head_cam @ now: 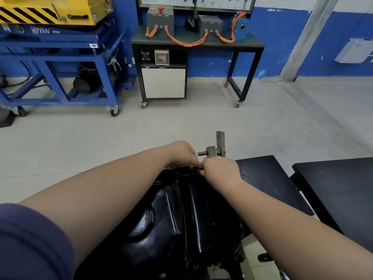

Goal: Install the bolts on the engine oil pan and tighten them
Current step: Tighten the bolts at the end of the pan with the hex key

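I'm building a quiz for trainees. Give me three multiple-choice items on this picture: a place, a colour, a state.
1. Where do the left hand and right hand meet? A the oil pan's far rim; B the blue cart; C the floor.
2. The cables on the bench are: A green; B orange; C white.
3. The right hand is: A flat open; B gripping a thin black tool; C out of sight.
Key: A, both sit at the pan's far edge; B, they are bright orange; B, it is curled round the tool.
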{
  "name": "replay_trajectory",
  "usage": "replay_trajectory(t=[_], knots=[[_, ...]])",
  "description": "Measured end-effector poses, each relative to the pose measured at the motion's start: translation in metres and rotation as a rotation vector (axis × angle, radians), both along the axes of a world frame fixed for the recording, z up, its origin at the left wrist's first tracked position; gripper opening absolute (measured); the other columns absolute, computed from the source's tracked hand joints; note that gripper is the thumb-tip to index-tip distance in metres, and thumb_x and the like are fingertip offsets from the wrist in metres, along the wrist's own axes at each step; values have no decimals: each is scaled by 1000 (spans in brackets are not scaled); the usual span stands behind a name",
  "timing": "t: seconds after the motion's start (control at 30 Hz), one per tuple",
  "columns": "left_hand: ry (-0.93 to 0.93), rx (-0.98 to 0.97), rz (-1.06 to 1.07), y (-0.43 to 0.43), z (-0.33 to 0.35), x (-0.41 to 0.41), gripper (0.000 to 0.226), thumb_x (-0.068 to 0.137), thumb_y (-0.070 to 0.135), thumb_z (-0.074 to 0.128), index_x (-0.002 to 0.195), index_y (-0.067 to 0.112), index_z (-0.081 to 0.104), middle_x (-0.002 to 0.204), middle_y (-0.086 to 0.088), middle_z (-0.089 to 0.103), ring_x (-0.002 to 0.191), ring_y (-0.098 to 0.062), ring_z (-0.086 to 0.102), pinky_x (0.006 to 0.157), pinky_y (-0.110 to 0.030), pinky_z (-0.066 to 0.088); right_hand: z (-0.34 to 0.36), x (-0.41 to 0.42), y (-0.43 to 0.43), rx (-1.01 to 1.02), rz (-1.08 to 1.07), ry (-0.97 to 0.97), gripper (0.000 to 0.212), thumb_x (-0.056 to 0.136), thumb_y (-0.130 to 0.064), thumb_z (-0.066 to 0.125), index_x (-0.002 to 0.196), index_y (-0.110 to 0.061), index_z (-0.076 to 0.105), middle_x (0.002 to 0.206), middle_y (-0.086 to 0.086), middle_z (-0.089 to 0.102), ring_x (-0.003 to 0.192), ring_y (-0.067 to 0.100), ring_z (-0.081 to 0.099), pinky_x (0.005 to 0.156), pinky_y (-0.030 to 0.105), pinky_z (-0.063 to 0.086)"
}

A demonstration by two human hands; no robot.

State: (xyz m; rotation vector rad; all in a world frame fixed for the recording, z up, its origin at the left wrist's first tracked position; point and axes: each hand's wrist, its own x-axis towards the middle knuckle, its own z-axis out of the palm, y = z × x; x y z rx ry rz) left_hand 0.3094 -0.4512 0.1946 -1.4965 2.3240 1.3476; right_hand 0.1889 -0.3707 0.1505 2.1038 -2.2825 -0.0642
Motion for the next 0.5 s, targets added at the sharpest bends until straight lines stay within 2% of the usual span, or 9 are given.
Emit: replay_trajectory(t=[0.07, 0.2, 0.27, 0.33, 0.4, 0.5], knots=[[-14, -4, 11, 2, 2, -1, 8, 78, 23, 70, 75, 17, 68, 42, 8, 47, 33, -6, 41, 36, -8, 30, -2, 0, 0, 9, -16, -34, 41, 95, -51, 40, 99, -18, 64, 112, 6, 58, 86, 30, 63, 59, 31, 35], [-90, -58, -39, 7, 8, -6, 23, 82, 26, 66, 93, 7, 71, 66, -5, 52, 59, -22, 46, 44, -17, 34, -2, 1, 1, 38, -52, -96, 48, 90, -60, 41, 95, -19, 65, 105, 6, 57, 86, 29, 61, 59, 31, 35], [-142, -101, -74, 9, 11, -8, 29, 85, 30, 64, 99, 5, 69, 67, -5, 48, 70, -23, 43, 47, -20, 33, 0, 0, 1, 46, -61, -132, 47, 89, -61, 42, 92, -21, 65, 101, 5, 57, 83, 28, 60, 58, 30, 34], [-163, -98, -74, 7, 12, -10, 32, 84, 32, 66, 98, 4, 68, 64, -4, 46, 71, -24, 43, 48, -22, 33, 1, 0, 1, 42, -63, -155, 43, 88, -61, 45, 87, -22, 63, 97, 4, 59, 82, 27, 59, 57, 30, 33], [-170, -100, -59, 6, 11, -10, 30, 81, 34, 69, 88, 5, 65, 62, -5, 45, 67, -23, 44, 50, -24, 33, 3, 0, 2, 15, -75, -206, 37, 86, -59, 51, 85, -22, 54, 92, 1, 60, 85, 26, 60, 58, 30, 36], [-180, -131, -63, 6, 8, -10, 34, 81, 39, 68, 85, 5, 64, 68, -7, 48, 69, -23, 43, 51, -26, 32, 5, -3, 6, -44, -77, -400, 31, 85, -47, 61, 103, -23, 54, 88, -8, 53, 89, 21, 57, 65, 32, 44]])
